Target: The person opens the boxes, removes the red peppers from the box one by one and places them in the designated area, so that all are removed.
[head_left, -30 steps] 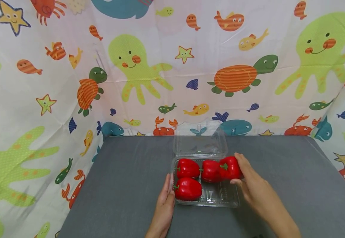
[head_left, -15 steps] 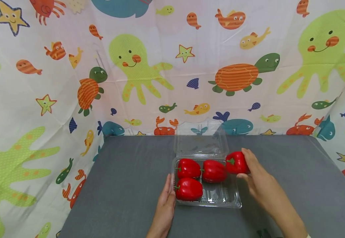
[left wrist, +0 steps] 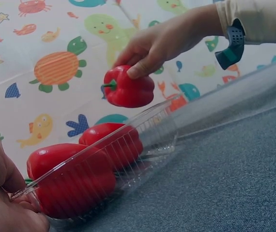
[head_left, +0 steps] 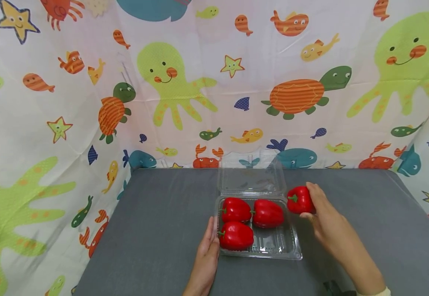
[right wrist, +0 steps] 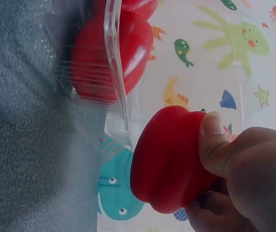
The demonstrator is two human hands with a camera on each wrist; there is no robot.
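A clear plastic clamshell container (head_left: 273, 242) sits on the table, its hinged lid (head_left: 251, 181) folded back. Three red bell peppers lie inside: one back left (head_left: 236, 209), one front left (head_left: 236, 236), one back right (head_left: 268, 213). My left hand (head_left: 206, 257) grips the container's left side, with thumb and fingers at the rim in the left wrist view. Between the thumb and fingers of my right hand (head_left: 329, 230) is another red bell pepper (head_left: 300, 200). It hangs above the tray's right edge, apart from the rim in the left wrist view (left wrist: 128, 87).
The grey tabletop (head_left: 162, 230) spreads around the container. Behind and at both sides hangs a white curtain (head_left: 199, 107) printed with sea animals. A dark strap (left wrist: 232, 48) is on the right wrist, over a pale sleeve (left wrist: 264, 21).
My right hand has carried its pepper rightward and slightly back, away from the back right pepper that it overlapped at first. My left hand stays on the container.
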